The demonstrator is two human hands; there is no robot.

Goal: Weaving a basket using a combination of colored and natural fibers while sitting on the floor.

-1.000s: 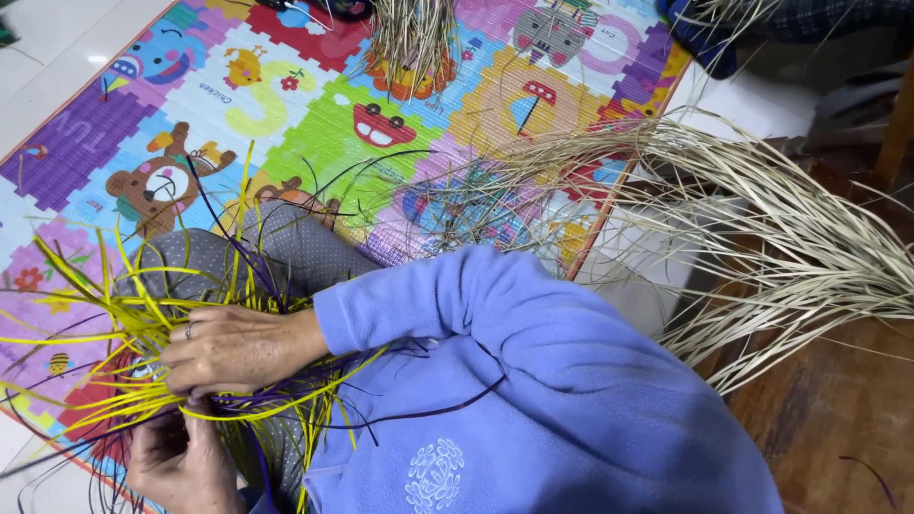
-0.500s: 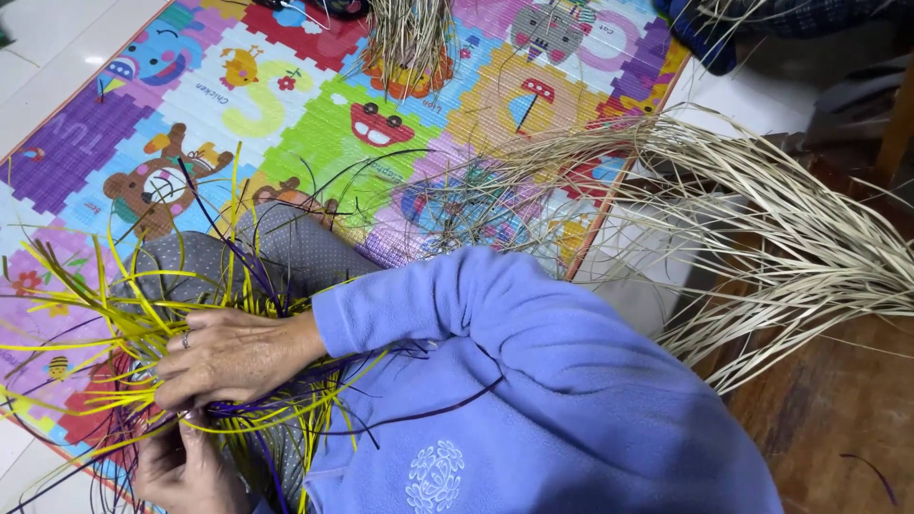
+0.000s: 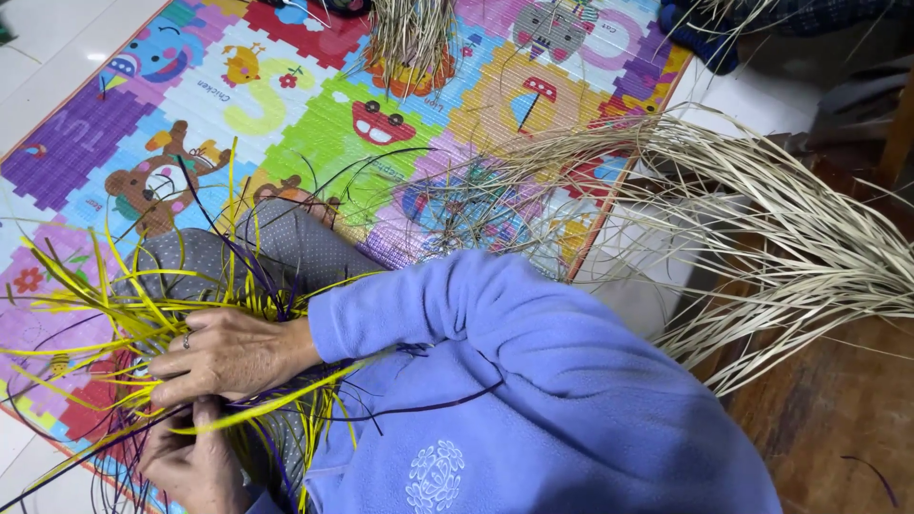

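Beyond the hands spreads a colourful foam puzzle play mat (image 3: 314,124), a pale dried straw bundle (image 3: 790,247) well to their right, while right hand (image 3: 228,354) and left hand (image 3: 195,462) both grasp yellow and purple plastic weaving strips (image 3: 143,309).

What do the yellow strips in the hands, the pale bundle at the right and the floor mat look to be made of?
Yellow strips: probably plastic or dyed fibre; flat, glossy, evenly bright.
Pale bundle: dried reed or straw by its look; matt tan, thin and uneven in curve.
Floor mat: likely foam; interlocking puzzle edges, printed colours, soft sheen.
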